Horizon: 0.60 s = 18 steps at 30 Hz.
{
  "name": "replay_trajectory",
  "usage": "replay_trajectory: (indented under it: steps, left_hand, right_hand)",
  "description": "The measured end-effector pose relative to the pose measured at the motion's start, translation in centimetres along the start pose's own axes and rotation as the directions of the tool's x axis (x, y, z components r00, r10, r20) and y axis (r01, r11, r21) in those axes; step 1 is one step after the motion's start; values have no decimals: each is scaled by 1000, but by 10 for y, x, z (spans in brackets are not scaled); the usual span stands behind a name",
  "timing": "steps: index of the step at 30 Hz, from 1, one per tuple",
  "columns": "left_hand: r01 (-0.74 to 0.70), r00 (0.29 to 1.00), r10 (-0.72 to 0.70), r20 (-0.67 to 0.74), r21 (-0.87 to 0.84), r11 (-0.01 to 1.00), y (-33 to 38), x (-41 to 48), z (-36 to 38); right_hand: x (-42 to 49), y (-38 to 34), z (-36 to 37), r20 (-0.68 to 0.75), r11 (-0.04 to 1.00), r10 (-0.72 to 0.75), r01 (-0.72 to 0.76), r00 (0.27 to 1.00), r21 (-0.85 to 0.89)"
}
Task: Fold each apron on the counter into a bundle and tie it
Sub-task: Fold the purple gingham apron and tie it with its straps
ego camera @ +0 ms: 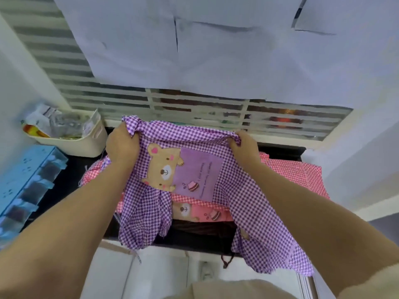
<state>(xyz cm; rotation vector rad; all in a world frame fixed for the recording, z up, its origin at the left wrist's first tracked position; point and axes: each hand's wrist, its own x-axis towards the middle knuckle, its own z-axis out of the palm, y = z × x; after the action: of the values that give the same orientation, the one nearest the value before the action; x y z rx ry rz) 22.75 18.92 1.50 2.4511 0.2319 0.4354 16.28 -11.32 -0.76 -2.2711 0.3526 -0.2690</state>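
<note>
A purple checked apron (244,190) with a bear patch and a lilac pocket is held up over the black counter (64,180). My left hand (122,145) grips its bunched upper left corner. My right hand (245,145) grips the gathered upper right edge. The apron's lower part hangs past the counter's front edge. Beneath it lies a pink checked apron (302,171) spread on the counter, with its own bear patch showing at the front.
A cream bin (90,143) full of packets stands at the back left of the counter. A blue plastic organiser (23,182) runs along the left side. A striped frosted window (194,108) is behind the counter. White cabinet fronts (164,275) are below.
</note>
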Motion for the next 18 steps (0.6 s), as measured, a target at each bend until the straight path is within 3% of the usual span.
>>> replay_trajectory:
  steps: [4,6,8,10,12,14,15,16,18]
  left_hand:
    - [88,979,-117,168,170,982,-13,26,29]
    - [106,956,-189,225,337,936,-11,31,45]
    - [-11,970,-89,228,404,914,0,28,58]
    - [-241,931,167,325,203,949,18,21,73]
    - [-421,738,387,553,-70,904,37,13,91]
    - [-451,493,442,750,-214,867,52,2,113]
    - [-442,406,428,807,-237,865,59,-3,125]
    - [-448,367,415,832,-233,863,63,-7,133]
    - [-516,363,427,828,-203,832,66,-9,145]
  right_hand:
    - [28,15,27,216,993,89,-69,972,-99]
    - [35,21,38,280,986,138,-104,950,-133]
    - [38,25,48,327,983,163,-125,931,-135]
    - [37,23,55,364,982,170,-125,916,-142]
    - [36,22,61,386,981,176,-130,906,-141]
    - [34,21,63,417,986,163,-131,894,-104]
    - [33,21,62,434,987,163,-150,886,-65]
    - [32,22,59,456,984,167,-176,874,-25]
    - [30,27,49,485,967,232,-252,843,-25]
